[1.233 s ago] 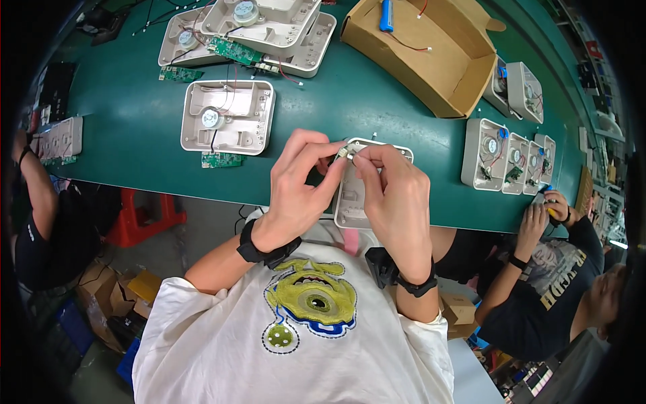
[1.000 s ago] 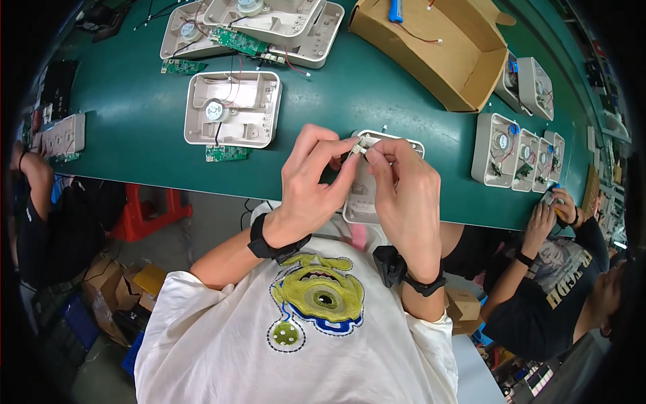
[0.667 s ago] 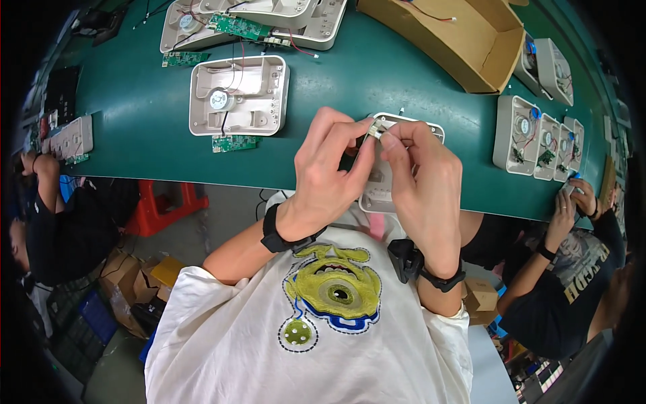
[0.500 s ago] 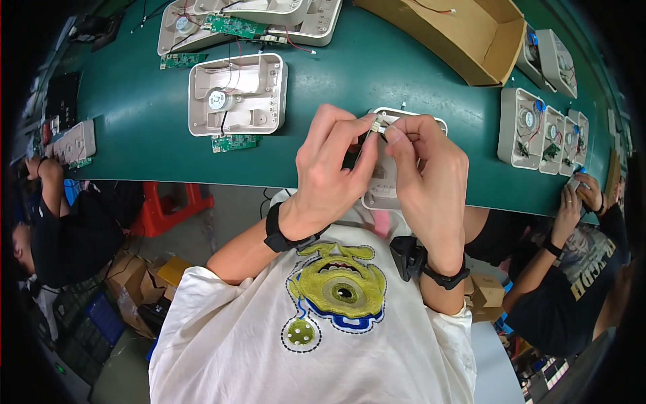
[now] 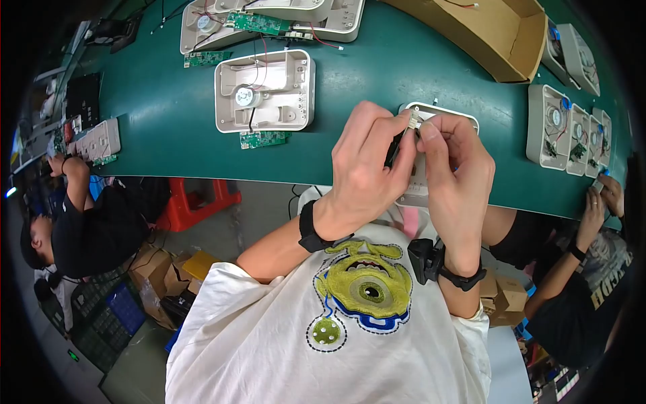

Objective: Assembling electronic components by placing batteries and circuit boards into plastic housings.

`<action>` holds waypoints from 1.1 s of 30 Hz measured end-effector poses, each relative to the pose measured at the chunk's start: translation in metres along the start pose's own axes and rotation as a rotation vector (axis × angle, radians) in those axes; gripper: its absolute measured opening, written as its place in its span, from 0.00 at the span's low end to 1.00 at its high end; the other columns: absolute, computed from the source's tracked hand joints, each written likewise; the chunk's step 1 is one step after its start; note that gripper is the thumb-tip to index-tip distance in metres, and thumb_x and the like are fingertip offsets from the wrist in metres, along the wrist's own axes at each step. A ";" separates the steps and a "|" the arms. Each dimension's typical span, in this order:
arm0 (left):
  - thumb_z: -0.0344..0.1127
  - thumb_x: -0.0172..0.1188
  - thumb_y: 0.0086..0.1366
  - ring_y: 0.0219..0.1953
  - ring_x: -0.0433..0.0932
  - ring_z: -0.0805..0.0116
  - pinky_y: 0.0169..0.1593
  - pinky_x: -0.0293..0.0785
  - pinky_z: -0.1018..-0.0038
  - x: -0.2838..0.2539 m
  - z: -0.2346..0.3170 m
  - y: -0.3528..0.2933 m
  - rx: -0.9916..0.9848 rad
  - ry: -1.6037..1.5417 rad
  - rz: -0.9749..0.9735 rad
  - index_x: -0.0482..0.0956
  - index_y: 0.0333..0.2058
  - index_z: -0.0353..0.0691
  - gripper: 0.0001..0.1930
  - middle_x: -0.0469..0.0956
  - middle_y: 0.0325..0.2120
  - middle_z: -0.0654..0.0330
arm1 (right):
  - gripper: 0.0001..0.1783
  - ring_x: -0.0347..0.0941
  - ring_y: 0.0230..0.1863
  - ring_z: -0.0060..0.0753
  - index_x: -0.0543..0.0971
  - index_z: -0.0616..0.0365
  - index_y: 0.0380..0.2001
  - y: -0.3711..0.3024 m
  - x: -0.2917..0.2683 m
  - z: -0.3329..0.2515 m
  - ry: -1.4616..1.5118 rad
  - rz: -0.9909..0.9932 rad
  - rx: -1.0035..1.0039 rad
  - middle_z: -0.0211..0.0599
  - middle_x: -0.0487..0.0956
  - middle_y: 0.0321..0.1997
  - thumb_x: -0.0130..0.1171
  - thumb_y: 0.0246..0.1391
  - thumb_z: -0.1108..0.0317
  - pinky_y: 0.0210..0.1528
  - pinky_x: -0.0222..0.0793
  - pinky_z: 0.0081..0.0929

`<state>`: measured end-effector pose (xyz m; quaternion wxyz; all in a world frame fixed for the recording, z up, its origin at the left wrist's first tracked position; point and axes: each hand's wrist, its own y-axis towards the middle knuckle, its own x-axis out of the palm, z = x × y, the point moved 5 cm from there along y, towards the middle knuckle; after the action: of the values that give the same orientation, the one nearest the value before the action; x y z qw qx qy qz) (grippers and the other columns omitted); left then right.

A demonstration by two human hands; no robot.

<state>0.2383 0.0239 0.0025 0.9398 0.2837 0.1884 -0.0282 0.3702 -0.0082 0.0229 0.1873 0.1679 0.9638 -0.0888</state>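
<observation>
My left hand (image 5: 373, 165) is closed on a circuit board seen mostly edge-on, with cream connector sockets (image 5: 413, 121) showing at the fingertips. Right up against those sockets, my right hand (image 5: 457, 172) pinches a small white wire plug (image 5: 419, 126). Whether the plug sits inside a socket cannot be made out. Beneath both hands lies a pale plastic housing (image 5: 416, 195), largely covered by them. To the left, another open housing (image 5: 294, 120) holds a round white speaker (image 5: 247, 97) with thin wires, and a green circuit board (image 5: 264, 139) lies against its near edge.
More housings (image 5: 346, 30) with a green board (image 5: 258, 23) are stacked at the far left. An open cardboard box (image 5: 471, 40) stands at the far side. Several housings (image 5: 546, 128) line the right, near a co-worker's hands (image 5: 595, 209). Another person (image 5: 101, 209) sits left by a red stool (image 5: 195, 205).
The whole scene has shifted to the right in the picture as the head turned. Both hands keep almost the same grip at the sockets.
</observation>
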 end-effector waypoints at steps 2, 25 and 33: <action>0.13 0.69 0.53 0.29 0.76 0.52 0.31 0.73 0.63 -0.001 0.001 0.000 0.012 -0.008 0.011 0.82 0.41 0.28 0.16 0.74 0.30 0.51 | 0.06 0.74 0.32 0.14 0.80 0.67 0.40 -0.001 0.002 0.001 0.008 -0.006 0.024 0.31 0.82 0.30 0.59 0.70 0.74 0.32 0.69 0.18; 0.18 0.67 0.61 0.23 0.69 0.77 0.26 0.68 0.78 0.002 -0.003 0.041 -0.120 -0.019 -0.352 0.85 0.44 0.35 0.13 0.70 0.24 0.62 | 0.26 0.81 0.36 0.41 0.80 0.60 0.57 -0.008 -0.079 -0.001 -0.424 0.121 -0.296 0.44 0.83 0.51 0.73 0.53 0.76 0.36 0.76 0.37; 0.22 0.68 0.65 0.22 0.65 0.87 0.26 0.61 0.84 0.007 0.004 0.056 -0.356 0.001 -0.594 0.84 0.40 0.33 0.05 0.71 0.19 0.72 | 0.47 0.79 0.43 0.35 0.73 0.55 0.68 -0.040 -0.060 0.030 -0.372 -0.275 -0.084 0.45 0.69 0.71 0.83 0.43 0.69 0.38 0.77 0.28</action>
<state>0.2546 0.0695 0.0324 0.9252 0.0479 0.2654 -0.2671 0.4181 -0.0699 0.0236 0.3547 0.0075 0.9293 -0.1026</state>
